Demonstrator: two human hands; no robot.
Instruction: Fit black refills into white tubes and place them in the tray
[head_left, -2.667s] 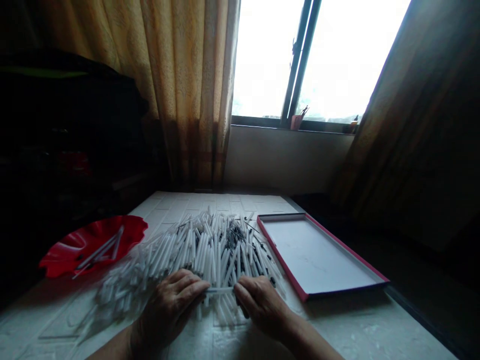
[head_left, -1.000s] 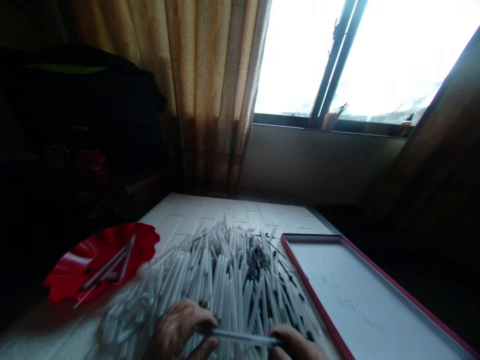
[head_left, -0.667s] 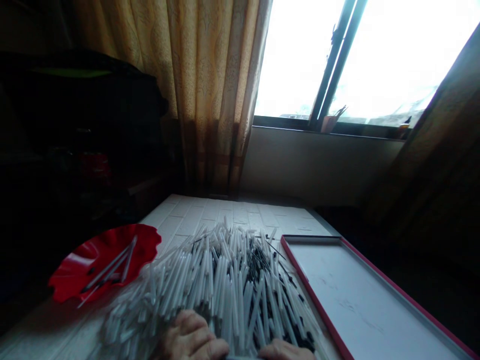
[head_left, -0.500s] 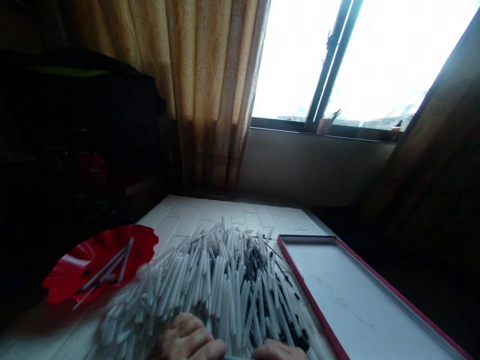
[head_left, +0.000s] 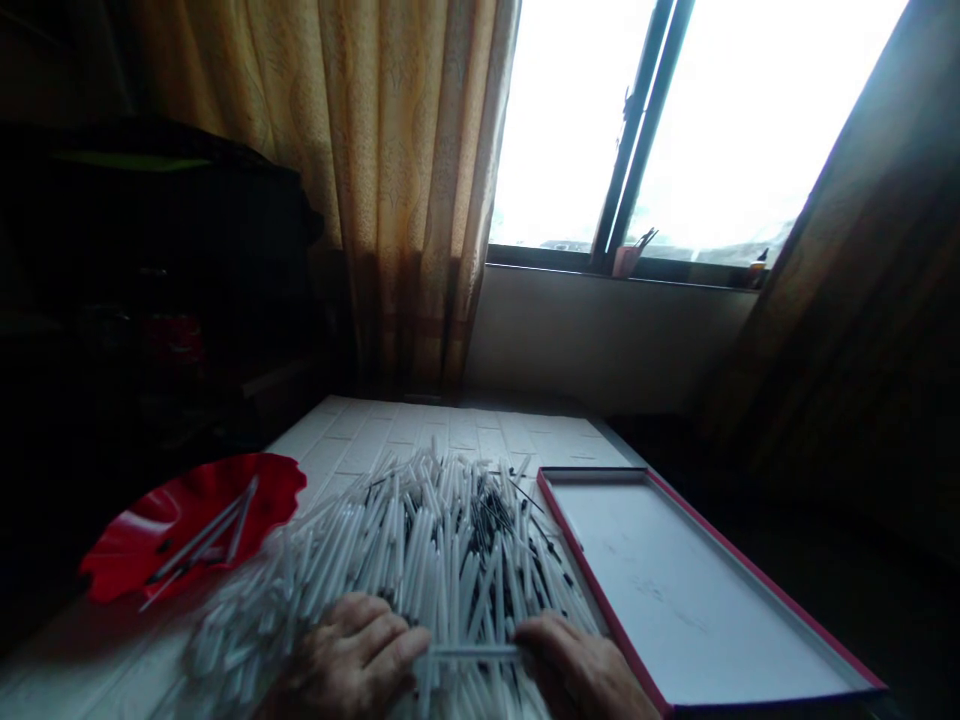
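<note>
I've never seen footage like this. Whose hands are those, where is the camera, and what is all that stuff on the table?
The camera sits on a person's head, looking forward and down, so the hands at the bottom are that person's own. No machine is involved. The left hand and right hand hold one thin white tube between them, level, one hand at each end. Behind it lies a big pile of white tubes and dark thin rods on the table. Left of it stands a red dish with a few sticks in it; to the right lies a shallow red-edged tray.
</note>
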